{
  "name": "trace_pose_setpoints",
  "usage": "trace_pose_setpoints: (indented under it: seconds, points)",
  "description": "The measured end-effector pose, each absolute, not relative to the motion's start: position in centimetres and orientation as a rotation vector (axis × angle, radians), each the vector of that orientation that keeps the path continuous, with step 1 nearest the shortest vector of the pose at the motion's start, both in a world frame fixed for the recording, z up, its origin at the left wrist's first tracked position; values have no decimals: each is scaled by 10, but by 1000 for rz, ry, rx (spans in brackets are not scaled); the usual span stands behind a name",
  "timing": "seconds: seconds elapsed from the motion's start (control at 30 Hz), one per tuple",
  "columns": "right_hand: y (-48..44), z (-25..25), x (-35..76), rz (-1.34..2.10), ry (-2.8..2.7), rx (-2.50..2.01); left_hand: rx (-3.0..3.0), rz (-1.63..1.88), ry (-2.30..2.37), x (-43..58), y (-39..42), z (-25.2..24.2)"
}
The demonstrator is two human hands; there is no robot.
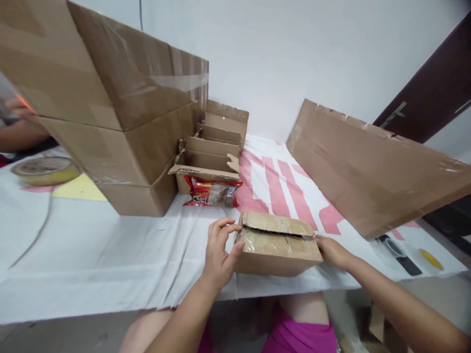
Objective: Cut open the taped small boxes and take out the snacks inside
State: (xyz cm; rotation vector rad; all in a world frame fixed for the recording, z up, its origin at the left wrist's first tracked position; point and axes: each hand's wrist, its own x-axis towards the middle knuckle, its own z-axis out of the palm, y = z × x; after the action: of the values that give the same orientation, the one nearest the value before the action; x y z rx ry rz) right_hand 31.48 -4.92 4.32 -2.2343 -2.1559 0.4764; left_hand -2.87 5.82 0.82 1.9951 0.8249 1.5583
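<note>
A small brown cardboard box lies at the table's near edge, its taped top flaps slightly parted. My left hand grips its left end, fingers curled over the top corner. My right hand holds the right end, fingers mostly hidden behind the box. Behind it lies a red snack packet.
A stack of large taped boxes stands at the left. Several small open boxes sit behind the packet. A flattened carton leans at the right. A tape roll and another person's arm are far left. A white cloth covers the table.
</note>
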Motion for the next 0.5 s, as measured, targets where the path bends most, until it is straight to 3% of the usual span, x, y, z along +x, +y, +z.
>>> trace_pose_setpoints:
  seconds: [0.13,0.3,0.5]
  points:
    - [-43,46,308,400,-2092,-2069,1947,1524,778,-30,57,8]
    - [-44,78,287,-15,-1754,-1841,1729,1491,740,-28,58,7]
    - [-59,106,229,42,-2321,-1407,958,1404,722,-19,66,6]
